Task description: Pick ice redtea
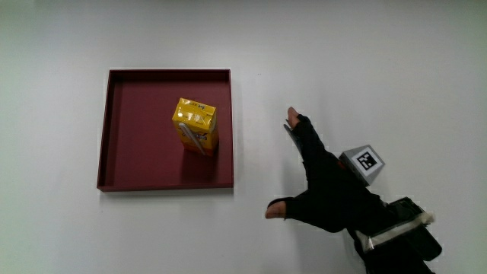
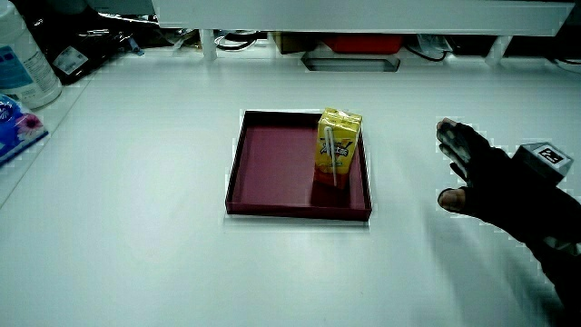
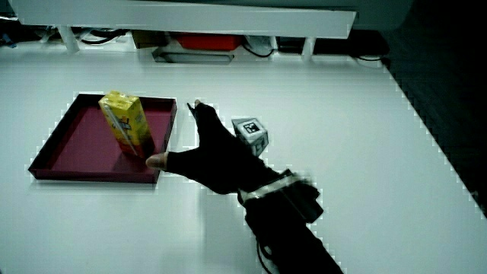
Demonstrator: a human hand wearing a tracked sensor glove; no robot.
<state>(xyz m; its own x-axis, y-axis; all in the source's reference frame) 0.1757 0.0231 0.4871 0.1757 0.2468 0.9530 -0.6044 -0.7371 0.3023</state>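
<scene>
Gloved and spread-fingered, the hand [image 1: 329, 190] holds nothing over bare table beside the maroon tray [image 1: 114, 129], its forearm cut off at the frame's lower edge. Inside the tray stands the yellow ice redtea carton [image 1: 196, 126], upright, its print too small to read.

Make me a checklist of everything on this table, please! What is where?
Surface: white table, bare around the tray.
Job's things: yellow carton stands upright in the dark red tray, with a straw on its side; also seen in both side views.
Clutter: bottle and a packet at the table's edge in a side view.
Hand: the hand is beside the tray, fingers spread, holding nothing; cube on its back.
Cables: some under the partition in a side view.
Surroundings: low white partition, a red thing beneath it.
</scene>
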